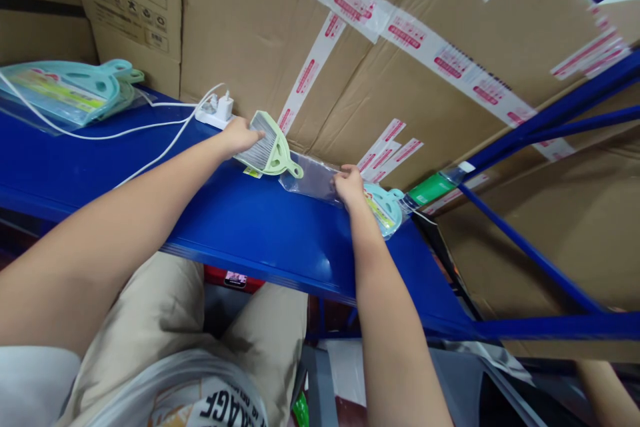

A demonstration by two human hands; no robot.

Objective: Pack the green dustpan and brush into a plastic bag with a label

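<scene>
While the left hand grips a green brush, the right hand pinches a clear plastic bag.

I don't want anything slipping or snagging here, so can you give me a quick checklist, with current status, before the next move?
1. Left hand holding the green brush-and-dustpan set: ok.
2. Right hand at the clear bag: ok, fingers at its right end.
3. Bag mouth open: cannot tell, the plastic is see-through and its edges are unclear.
4. White cable free of the left forearm: cannot tell, it passes behind the arm in this view.
5. Right-hand blue dustpan set fully visible: not ok, the right arm covers part of it.
</scene>
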